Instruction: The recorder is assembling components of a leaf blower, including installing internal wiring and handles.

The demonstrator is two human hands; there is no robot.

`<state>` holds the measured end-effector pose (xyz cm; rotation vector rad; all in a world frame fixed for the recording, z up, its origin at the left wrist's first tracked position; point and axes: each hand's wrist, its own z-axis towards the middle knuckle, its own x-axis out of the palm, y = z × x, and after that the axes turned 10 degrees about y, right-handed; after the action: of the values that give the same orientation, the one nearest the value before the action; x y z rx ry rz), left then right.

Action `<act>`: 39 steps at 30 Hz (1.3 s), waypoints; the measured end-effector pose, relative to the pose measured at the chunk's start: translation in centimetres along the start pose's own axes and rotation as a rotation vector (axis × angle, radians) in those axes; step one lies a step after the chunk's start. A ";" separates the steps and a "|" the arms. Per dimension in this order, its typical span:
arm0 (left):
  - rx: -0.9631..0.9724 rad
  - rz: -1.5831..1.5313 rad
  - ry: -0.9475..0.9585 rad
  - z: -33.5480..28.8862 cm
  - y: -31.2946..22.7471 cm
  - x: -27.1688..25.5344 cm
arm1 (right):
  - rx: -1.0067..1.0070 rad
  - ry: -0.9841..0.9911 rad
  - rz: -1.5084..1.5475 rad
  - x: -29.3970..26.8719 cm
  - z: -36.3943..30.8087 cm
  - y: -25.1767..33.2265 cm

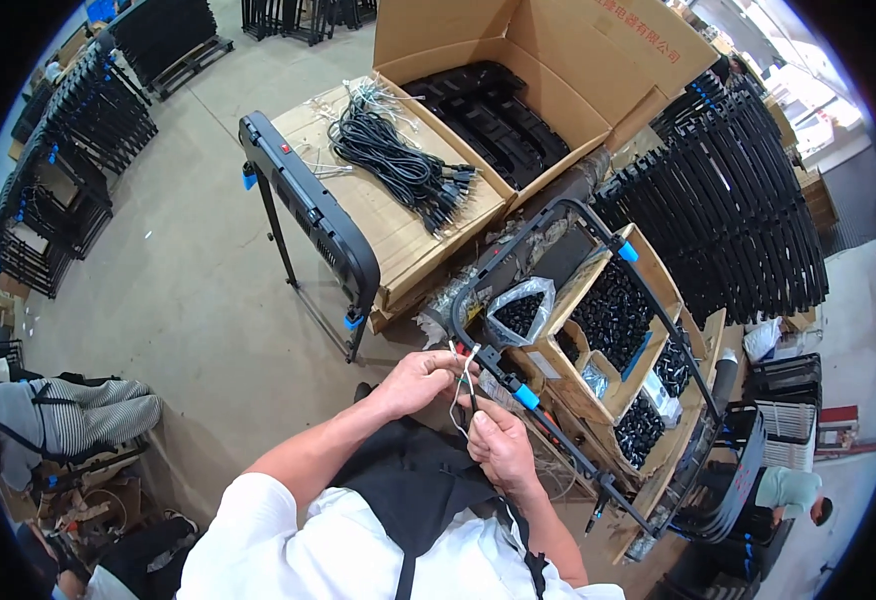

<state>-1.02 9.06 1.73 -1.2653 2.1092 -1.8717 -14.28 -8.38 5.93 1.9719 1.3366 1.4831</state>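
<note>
The wires (457, 408) are just in front of the person's chest, by the near corner of a black frame (495, 366). The left hand (420, 383) pinches them near the top; the right hand (501, 445) pinches a black cord (474, 400) lower down. The frame's bars stand in the way of a wood bin (623, 392). Farther off are one big box (568, 45), one heap of cables (398, 165) and one black panel (310, 210). Two blue clips (526, 397) show on the frame. The bin's black bits (613, 310) are too many to count.
</note>
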 end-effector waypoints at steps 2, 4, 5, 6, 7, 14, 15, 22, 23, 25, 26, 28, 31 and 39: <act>0.087 0.177 0.018 0.1 -0.1 -0.9 | 0.008 -0.041 0.001 -0.1 0.3 -0.2; 0.038 0.260 0.005 0.3 -1.0 -1.3 | 0.033 -0.094 -0.018 -0.4 0.5 -0.8; -0.010 0.347 -0.014 0.4 -1.4 -1.4 | 0.033 -0.101 -0.015 -0.5 0.6 -1.1; -0.027 0.409 -0.032 0.8 -0.3 -1.8 | 0.053 -0.122 -0.061 -0.6 0.8 -1.5; -0.030 0.407 -0.026 0.9 0.3 -2.0 | 0.073 -0.144 -0.107 -0.6 1.0 -1.8; -0.240 0.377 -0.033 2.0 1.3 -2.6 | 0.216 -0.255 -0.291 -0.9 3.6 -5.6; -0.261 0.401 -0.071 2.6 1.8 -2.5 | 0.206 -0.256 -0.269 -1.4 3.8 -5.9; -0.348 0.403 -0.200 5.6 4.8 -3.1 | 0.240 -0.310 -0.080 -3.8 6.3 -8.7; -0.353 0.406 -0.198 5.9 5.7 -3.3 | 0.242 -0.313 -0.036 -4.0 6.4 -9.0; -0.239 0.533 -0.200 6.6 7.1 -3.5 | 0.228 -0.318 -0.017 -4.5 6.4 -9.6; -0.243 0.538 -0.191 6.7 7.3 -3.4 | 0.215 -0.323 -0.004 -4.7 6.3 -10.0; -0.256 0.508 -0.172 7.0 7.6 -3.3 | 0.208 -0.337 0.010 -5.1 6.2 -10.5; -0.228 0.542 -0.119 7.1 7.9 -3.2 | 0.200 -0.363 0.025 -5.3 6.0 -10.9; -0.348 0.483 -0.022 8.4 6.4 -3.5 | 0.168 -0.344 0.043 -5.3 6.1 -10.4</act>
<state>2.44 3.91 -7.55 -0.7066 2.5132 -1.3299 -13.90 -5.98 -7.00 2.2475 1.3065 1.0127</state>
